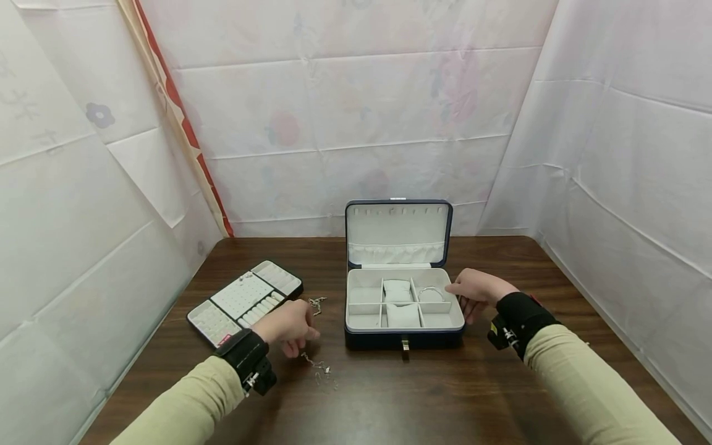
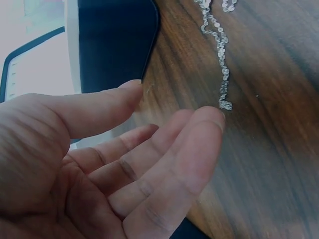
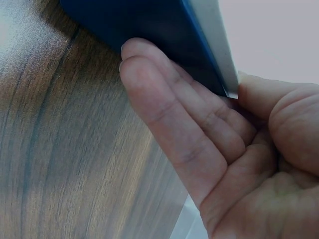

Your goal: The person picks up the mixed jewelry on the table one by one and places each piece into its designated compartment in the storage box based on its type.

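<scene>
A dark blue jewelry box (image 1: 367, 339) stands with its lid raised, showing white compartments. My right hand (image 1: 477, 290) grips its right side: the thumb lies at the white rim and the fingers extend along the blue outer wall (image 3: 149, 22). My left hand (image 1: 290, 327) hovers over the table left of the box, thumb and fingers apart with nothing between them. Just beyond its index fingertip lies the end of a thin silver chain necklace (image 2: 223, 59), stretched over the wood. Inside the box are white cushions (image 1: 403, 315) and a silver bangle (image 1: 431, 290).
A dark-edged jewelry tray (image 1: 242, 295) with white sections and ring rolls lies at the left, partly behind the left hand. Another small silver chain (image 1: 317, 303) lies beside it. White patterned sheets (image 1: 356, 111) surround the brown wooden table (image 1: 423, 402) at the back and sides.
</scene>
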Motion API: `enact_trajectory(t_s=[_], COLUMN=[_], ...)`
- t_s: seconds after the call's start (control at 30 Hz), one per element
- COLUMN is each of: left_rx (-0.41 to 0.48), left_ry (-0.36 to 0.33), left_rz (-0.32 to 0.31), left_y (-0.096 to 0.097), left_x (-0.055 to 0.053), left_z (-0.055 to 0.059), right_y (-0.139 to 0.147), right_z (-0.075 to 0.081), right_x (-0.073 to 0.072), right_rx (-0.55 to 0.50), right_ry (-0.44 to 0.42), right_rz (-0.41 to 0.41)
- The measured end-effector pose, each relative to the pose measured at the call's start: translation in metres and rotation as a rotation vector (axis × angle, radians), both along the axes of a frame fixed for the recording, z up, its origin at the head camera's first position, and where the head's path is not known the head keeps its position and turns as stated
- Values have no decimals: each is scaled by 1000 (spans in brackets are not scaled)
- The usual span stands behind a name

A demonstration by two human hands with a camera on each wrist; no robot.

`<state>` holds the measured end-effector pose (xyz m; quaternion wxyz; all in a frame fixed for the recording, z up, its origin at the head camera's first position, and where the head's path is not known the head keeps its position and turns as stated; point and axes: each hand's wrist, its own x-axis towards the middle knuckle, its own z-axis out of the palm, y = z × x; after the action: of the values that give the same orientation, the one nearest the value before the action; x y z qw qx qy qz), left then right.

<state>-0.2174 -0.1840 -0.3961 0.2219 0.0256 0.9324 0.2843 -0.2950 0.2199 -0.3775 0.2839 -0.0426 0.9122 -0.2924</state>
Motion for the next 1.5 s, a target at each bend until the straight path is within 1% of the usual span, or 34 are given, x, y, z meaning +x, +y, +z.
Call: enact_trajectory(t_s=[0.33,0.57,0.77,0.87,1.0,1.23,1.4,1.5], left_rx=[3,-4,-51,-74,-77,-67,-106,-139], left_ry=[-58,-78,-100,-84,-40,28,94,118], left_rz=[-92,-106,-126,-145,-170,-195,-229,-245], left_y=[5,9,12,14,16,15,15,16], left_x=[10,11,11,13,14,13,12,12], left_z=[-8,-8,-8,-9,-13,-21,-24,-24], right_y=[0,2,2,2,2,1,2,1], right_z=[-1,-1,0,-1,-1,-2,-3,-3], right_x=[0,-2,-1,-1,-1,-1,-2,-2], right_rx=[-5,-1,-5,-7,-9,-9,-9,-6], right_ry=[-3,-7,-3,-5,-6,1,1,-1], right_rz=[-4,8,1,-15,-17,-8,-6,-8])
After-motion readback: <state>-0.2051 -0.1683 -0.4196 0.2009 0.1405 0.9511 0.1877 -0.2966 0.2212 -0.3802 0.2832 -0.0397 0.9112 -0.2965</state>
